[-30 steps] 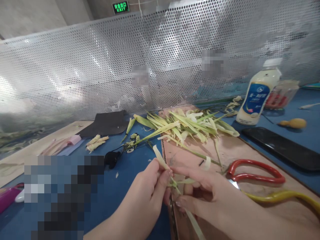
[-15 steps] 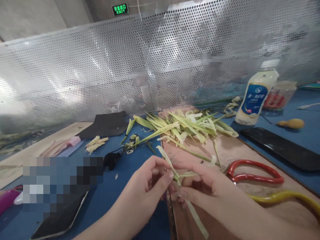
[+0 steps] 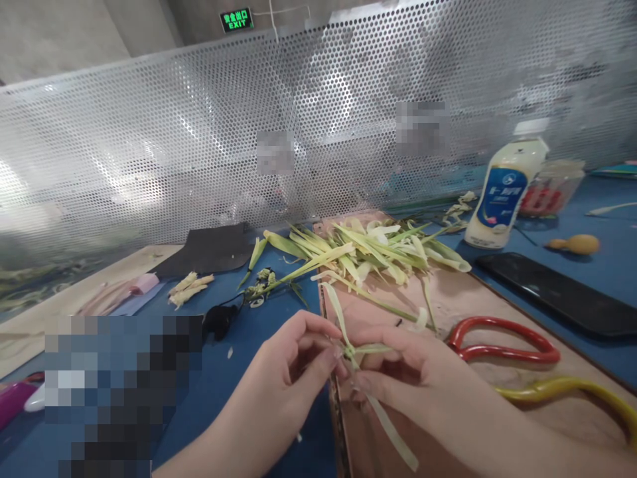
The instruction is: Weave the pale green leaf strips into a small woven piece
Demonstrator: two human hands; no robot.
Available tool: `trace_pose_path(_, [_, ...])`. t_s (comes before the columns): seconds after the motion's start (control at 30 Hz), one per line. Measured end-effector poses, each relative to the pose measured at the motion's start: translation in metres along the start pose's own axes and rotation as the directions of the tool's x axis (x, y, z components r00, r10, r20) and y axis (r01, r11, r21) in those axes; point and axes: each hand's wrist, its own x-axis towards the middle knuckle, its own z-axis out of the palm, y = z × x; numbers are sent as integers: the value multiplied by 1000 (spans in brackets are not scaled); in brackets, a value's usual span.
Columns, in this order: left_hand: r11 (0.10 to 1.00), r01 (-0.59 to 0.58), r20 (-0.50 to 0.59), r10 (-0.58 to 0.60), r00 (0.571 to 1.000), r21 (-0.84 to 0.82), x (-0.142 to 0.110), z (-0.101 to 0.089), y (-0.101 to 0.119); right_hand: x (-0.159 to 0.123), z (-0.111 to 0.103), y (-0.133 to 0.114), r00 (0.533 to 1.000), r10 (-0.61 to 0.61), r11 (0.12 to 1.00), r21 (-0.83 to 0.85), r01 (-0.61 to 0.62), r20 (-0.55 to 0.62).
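Between my two hands is a pale green leaf strip (image 3: 350, 348) with a knot in its middle. One end sticks up and away from me, another hangs down toward me, and a short piece points right. My left hand (image 3: 303, 365) pinches the strip near the knot with thumb and forefinger. My right hand (image 3: 403, 372) grips it just right of and below the knot, fingertips partly hidden behind it. Beyond the hands lies a pile of cut leaf strips (image 3: 378, 249) on a pinkish board (image 3: 358, 309). Scissors (image 3: 507, 342) with one red and one yellow handle lie beside my right hand.
A labelled drink bottle (image 3: 502, 196), a jar (image 3: 555, 189), a black phone (image 3: 557, 292) and a small gourd (image 3: 574, 244) stand or lie at right. A perforated metal screen (image 3: 223, 139) rises behind the blue table (image 3: 219, 392). At left are black sheet material (image 3: 209, 249) and husk pieces (image 3: 189, 290).
The upper end of the strip has bent more upright, and its lower end has shifted slightly right. Both hands keep nearly the same pinch, and the view has moved a little.
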Motion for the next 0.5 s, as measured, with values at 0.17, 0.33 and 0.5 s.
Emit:
trace_pose_path(0.17, [999, -19, 14, 19, 1000, 34, 0, -1, -2, 0, 0, 5, 1000, 11, 1000, 12, -11, -25])
trace_pose_path(0.33, [993, -71, 8, 70, 998, 90, 0, -1, -8, 1, 0, 6, 999, -15, 998, 59, 17, -36])
trace_pose_path(0.5, [950, -298, -47, 303, 952, 94, -10, -6, 2, 1, -1, 3, 998, -19, 998, 61, 23, -57])
